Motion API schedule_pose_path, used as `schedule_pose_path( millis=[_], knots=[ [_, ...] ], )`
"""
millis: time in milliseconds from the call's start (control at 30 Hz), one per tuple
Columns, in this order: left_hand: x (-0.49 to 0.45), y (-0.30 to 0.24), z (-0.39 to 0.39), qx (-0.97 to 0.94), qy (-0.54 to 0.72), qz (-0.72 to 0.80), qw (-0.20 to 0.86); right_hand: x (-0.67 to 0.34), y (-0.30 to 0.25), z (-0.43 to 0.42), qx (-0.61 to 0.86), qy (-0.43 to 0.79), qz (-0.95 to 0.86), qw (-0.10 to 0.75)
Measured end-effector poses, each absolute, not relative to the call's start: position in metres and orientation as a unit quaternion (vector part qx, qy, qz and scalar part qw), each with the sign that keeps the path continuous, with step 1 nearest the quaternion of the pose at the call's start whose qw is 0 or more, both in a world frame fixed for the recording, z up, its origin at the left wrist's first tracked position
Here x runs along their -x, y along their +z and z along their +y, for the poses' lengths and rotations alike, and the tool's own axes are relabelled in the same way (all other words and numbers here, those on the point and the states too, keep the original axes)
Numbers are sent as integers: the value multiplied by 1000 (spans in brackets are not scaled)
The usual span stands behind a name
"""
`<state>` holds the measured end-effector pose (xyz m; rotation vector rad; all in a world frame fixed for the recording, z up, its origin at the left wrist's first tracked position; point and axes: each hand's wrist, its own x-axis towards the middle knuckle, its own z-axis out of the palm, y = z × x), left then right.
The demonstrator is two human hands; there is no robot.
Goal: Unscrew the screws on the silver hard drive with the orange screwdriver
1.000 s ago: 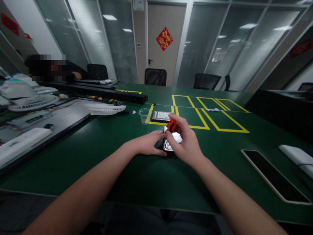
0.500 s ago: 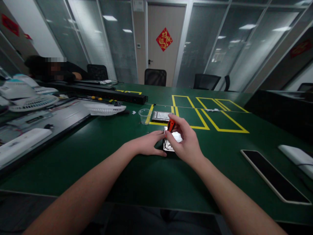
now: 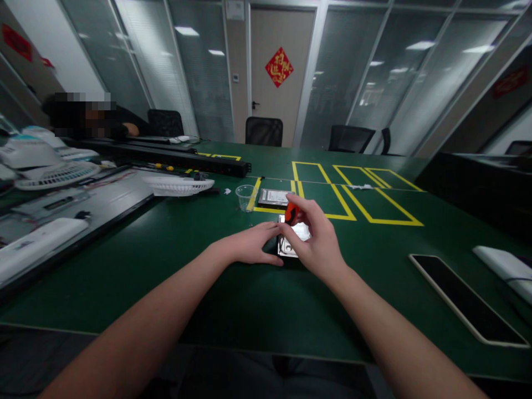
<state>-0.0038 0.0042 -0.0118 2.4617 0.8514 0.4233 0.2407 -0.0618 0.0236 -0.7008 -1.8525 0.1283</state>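
A silver hard drive lies on the green table between my hands. My left hand grips its left side, thumb at the near edge and fingers along the far left. Closed round a red and black screwdriver, my right hand holds it upright over the drive's upper left part. The screwdriver's tip is hidden by my fingers. Just beyond lies a second hard drive, label up, with a clear plastic cup to its left.
Yellow tape marks rectangles on the table. A phone and a white device lie at right. White fan parts, a long black bar and a large panel fill the left. A person sits at far left.
The screwdriver's handle has turned a little in my right fingers, and those fingers have shifted slightly. My left hand and the hard drives have stayed in place.
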Motion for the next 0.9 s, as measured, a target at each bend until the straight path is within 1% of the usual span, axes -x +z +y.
schedule_pose_path(
  millis=[233,500,767,900],
  knots=[
    [2,-8,2,-901,150,317,257,-238,19,-62,296,91,-776,549],
    [2,-7,2,-899,139,327,256,-241,24,-62,302,49,-785,539],
    [3,-10,3,-903,161,301,260,-236,18,-61,297,86,-768,561],
    [4,-11,4,-900,156,311,262,-237,19,-60,295,72,-770,561]
  ],
)
